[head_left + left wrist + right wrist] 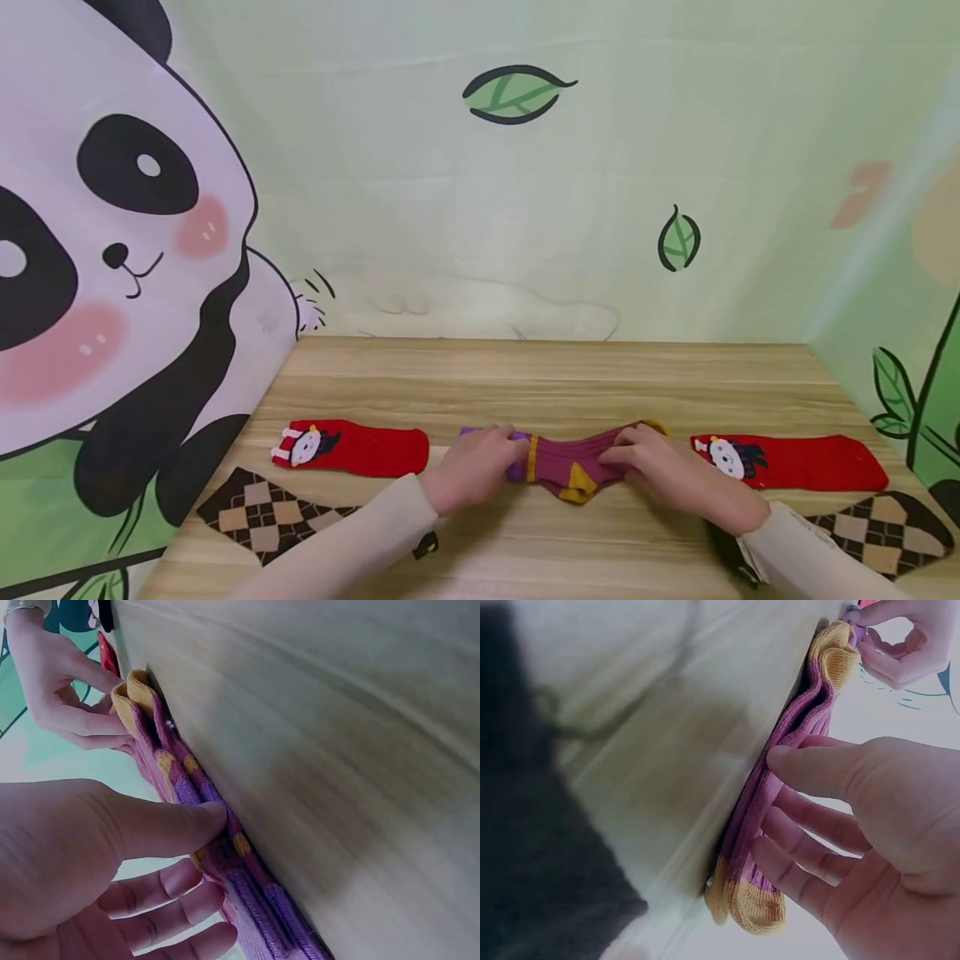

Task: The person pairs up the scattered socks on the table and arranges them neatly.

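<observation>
"Socks in purple and yellow [558, 458] lay mid-desk. Where exactly?"

"About halfway between the left and right edges of the desk [555, 375], nearer the viewer than its back edge, cuffs toward the left edge and toes toward the right. The wrist views showed two of them, one layered on the other."

"How did the fingers stand?"

"Narrow on both sides. The left hand [483, 467] held the cuff end between thumb and fingers; the right hand [667, 475] pinched the foot end. How firmly either one pressed, I couldn't tell."

"Which step was that, in your judgement?"

"Evening up the layered pair, I thought. Heels and toes nearly matched, though the layers gaped slightly around the heels."

"And what did the next move call for?"

"Probably closing that gap and squaring the cuffs, with a light touch so the upper layer wouldn't slide."

"Was anything near the arms?"

"One red sock [375, 450] lay toward the left edge, a second red sock [817, 462] toward the right. A diamond-patterned sock [258, 517] ran partly beneath the left sleeve [360, 542], its counterpart [877, 533] partly beneath the right sleeve [813, 554]."
</observation>
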Tool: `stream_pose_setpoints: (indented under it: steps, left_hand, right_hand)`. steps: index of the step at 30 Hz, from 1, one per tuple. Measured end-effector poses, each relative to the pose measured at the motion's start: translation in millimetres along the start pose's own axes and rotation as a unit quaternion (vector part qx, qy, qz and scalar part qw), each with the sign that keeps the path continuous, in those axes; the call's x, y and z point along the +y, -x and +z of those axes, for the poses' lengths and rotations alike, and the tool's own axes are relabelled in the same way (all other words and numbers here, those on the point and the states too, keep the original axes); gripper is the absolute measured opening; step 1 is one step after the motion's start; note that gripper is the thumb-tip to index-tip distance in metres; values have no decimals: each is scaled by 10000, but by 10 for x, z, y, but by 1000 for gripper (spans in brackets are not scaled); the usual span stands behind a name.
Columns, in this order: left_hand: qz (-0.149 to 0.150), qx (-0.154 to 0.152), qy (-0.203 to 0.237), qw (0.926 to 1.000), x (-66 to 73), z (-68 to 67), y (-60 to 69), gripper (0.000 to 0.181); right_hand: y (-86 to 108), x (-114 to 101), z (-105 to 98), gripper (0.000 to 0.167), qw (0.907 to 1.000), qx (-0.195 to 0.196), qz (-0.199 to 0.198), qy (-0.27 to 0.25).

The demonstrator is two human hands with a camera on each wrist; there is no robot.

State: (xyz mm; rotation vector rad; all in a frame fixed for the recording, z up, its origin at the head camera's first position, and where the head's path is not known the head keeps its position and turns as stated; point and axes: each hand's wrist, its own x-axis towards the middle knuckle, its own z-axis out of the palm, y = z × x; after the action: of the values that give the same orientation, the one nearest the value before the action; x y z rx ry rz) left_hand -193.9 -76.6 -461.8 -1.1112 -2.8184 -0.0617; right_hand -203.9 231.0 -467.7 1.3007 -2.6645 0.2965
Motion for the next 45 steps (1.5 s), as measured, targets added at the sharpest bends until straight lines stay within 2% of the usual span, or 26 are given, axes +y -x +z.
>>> stream_pose_setpoints:
  steps: [5, 9, 15, 20, 29, 38, 42, 45]
  left_hand:
    - [-228, -128, 21, 9997, -48, 12, -55, 21]
    - [-257, -93, 72, 9996, -97, 28, -102, 19]
    - [-327, 28, 18, 9995, -187, 50, -187, 15]
    - [-421, 144, -22, 9990, -248, 66, -254, 20]
    - [-687, 347, -17, 9970, -386, 128, -364, 24]
    - [-974, 373, -250, 9942, -470, 153, -476, 14]
    - [-1067, 493, -273, 9927, -512, 175, -532, 14]
    - [-1160, 475, -281, 9917, -535, 172, -562, 12]
  right_hand:
    - [-70, 82, 4, 32, 9999, -19, -41, -152]
    - [-137, 151, 9, 31, 9998, -17, -87, -202]
    - [-224, 245, 31, 26, 9994, -136, 206, -258]
    - [-280, 320, 36, 24, 9992, -15, 248, -304]
    - [-395, 412, 84, 25, 9969, -56, 721, -309]
    - [-521, 492, 141, 25, 9969, 35, 748, -242]
    - [-559, 503, 147, 29, 9953, -40, 915, -315]
    - [-590, 503, 148, 31, 9944, -110, 997, -318]
